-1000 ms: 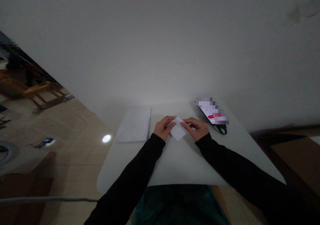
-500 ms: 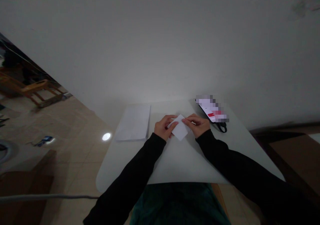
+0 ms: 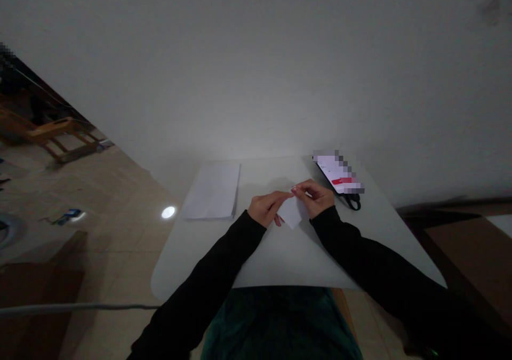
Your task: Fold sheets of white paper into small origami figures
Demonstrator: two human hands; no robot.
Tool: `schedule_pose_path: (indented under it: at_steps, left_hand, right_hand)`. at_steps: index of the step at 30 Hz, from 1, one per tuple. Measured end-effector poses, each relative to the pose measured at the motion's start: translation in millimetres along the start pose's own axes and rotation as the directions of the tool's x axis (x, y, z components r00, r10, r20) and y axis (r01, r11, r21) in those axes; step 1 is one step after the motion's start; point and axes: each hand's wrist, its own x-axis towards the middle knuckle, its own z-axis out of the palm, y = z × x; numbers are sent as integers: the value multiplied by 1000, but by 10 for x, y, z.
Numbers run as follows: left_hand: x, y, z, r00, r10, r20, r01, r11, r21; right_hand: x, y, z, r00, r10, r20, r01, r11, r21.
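A small folded piece of white paper point(image 3: 290, 214) lies on the pale table top, its lower corner pointing toward me and its upper part hidden under my fingers. My left hand point(image 3: 266, 209) reaches over it from the left, fingers stretched along its top edge. My right hand point(image 3: 314, 198) pinches the upper corner of the paper, its fingertips meeting those of my left hand.
A stack of white paper point(image 3: 212, 192) lies left of my hands on the white table point(image 3: 280, 264). A phone point(image 3: 338, 174), partly blurred, with a black strap point(image 3: 352, 202) lies to the right. Behind the table rises a white wall point(image 3: 256, 82). A tiled floor point(image 3: 120, 232) shows at left.
My fingers have moved up to the paper's top corner and pinch it closer together, with more of the paper's top covered. The view has tilted slightly, shifting everything a little upward.
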Motion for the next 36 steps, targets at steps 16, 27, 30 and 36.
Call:
schedule_pose_path:
  at_steps: [16,27,30,36]
  left_hand:
    - [-1047,290,189,882,-68,-467,253,904,346]
    - [-1212,240,-151,973,214,85,-220,749,625]
    - [-1268,154,-201,968,219,125,-249,745,619]
    - [-1245,148,-223,958,273,89,-260,695,670]
  right_hand:
    - [-403,-56,221,825,300,478,-424,889,173]
    - [-537,-3,205,777,51,628,80,981,-179]
    - [-592,-94,181,764,-207,611,400,895,-196]
    - [-647,-115,52,567,-327,756,548,835,-50]
